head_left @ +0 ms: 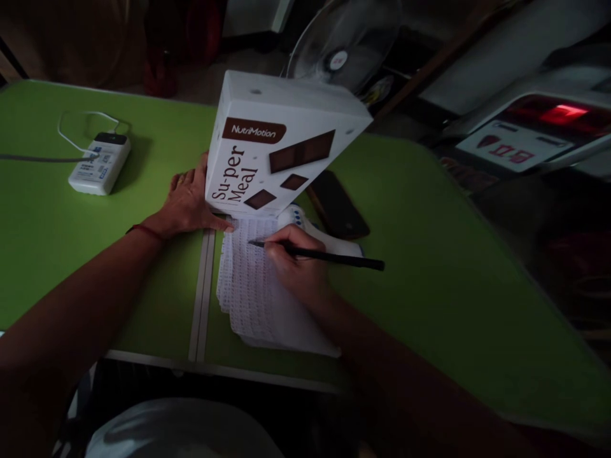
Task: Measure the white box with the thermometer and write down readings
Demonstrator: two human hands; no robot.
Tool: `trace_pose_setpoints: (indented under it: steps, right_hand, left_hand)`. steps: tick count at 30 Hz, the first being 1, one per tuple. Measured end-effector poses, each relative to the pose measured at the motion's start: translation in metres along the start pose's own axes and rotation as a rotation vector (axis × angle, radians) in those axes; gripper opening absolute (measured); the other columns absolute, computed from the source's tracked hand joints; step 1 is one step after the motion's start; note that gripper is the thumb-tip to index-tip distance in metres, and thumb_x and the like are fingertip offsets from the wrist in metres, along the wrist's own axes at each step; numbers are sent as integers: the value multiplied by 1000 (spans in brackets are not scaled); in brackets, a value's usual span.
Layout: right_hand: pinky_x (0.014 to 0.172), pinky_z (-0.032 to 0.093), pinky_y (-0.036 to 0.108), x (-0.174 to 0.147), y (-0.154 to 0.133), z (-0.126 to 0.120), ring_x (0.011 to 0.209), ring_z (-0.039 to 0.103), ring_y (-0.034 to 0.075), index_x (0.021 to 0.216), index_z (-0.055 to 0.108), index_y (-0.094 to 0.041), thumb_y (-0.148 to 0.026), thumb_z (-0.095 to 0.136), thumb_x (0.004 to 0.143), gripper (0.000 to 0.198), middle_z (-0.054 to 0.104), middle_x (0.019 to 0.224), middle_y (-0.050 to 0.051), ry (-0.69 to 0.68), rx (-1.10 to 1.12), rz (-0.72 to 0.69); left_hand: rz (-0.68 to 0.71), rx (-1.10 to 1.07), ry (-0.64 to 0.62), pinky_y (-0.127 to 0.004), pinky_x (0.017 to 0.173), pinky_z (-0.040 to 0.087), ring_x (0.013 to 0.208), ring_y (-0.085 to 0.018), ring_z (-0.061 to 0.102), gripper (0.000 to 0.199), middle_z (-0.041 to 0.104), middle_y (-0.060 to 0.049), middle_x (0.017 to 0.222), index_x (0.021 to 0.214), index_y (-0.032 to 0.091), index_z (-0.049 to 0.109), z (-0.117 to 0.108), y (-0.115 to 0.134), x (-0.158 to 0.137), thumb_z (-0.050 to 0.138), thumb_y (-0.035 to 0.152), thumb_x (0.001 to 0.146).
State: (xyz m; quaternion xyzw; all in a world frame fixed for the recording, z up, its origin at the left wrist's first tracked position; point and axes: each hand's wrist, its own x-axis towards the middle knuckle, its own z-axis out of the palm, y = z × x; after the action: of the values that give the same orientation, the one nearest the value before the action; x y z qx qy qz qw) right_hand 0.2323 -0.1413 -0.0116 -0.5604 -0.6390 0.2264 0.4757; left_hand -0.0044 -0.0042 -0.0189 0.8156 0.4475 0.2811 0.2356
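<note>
Head view: the right hand is closed round a pen, tip at the paper on the table; the left hand, loosely spread, thumbs its edge. Writing covers much (lower right looks unmarked).

On the left of the green table lies a white power block, with a thin white cord looped behind it and a grey cable running off leftward. A dark phone lies flat right of centre. Beyond the table stand a fan and, farther right, a machine glowing red.
</note>
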Motion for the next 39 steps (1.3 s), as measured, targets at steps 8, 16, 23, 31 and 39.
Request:
trace_pose_setpoints:
  steps: [8, 16, 23, 31, 39]
  right_hand:
    - [57, 46, 34, 2, 1, -4, 57, 51, 19, 68, 58, -29, -25, 64, 78, 12, 55, 57, -2, -46, 31, 42]
    - [52, 38, 29, 5, 6, 3, 52, 45, 14, 65, 58, -27, -29, 60, 75, 10, 52, 53, -6, 3, 146, 13]
    - [51, 36, 28, 6, 5, 1, 52, 40, 13, 64, 52, -27, -28, 59, 75, 13, 46, 53, -7, -39, 109, -64]
    - [54, 37, 30, 4, 15, 2, 54, 43, 14, 65, 52, -26, -25, 59, 79, 16, 49, 54, -5, -43, 167, 6]
    - [54, 37, 30, 12, 17, -2, 51, 45, 15, 62, 50, -28, -27, 56, 81, 20, 49, 51, -5, -117, 67, -60]
  left_hand:
    - [-112, 124, -71, -76, 138, 16, 159, -62, 39, 158, 51, -28, 167, 166, 16, 39, -6, 18, -2, 103, 85, 40]
    - [-89, 170, -61, -70, 138, 23, 159, -57, 43, 152, 52, -24, 169, 167, 21, 39, -9, 16, -4, 98, 87, 44]
    - [-115, 203, -81, -72, 135, 27, 156, -55, 48, 149, 55, -25, 166, 167, 21, 36, -13, 24, -5, 99, 79, 45]
    - [-147, 198, -96, -67, 139, 23, 160, -53, 44, 149, 52, -27, 169, 167, 15, 37, -15, 32, -7, 96, 79, 46]
    - [-113, 169, -64, -75, 134, 24, 156, -56, 48, 150, 53, -28, 168, 172, 21, 27, -6, 25, -8, 93, 80, 51]
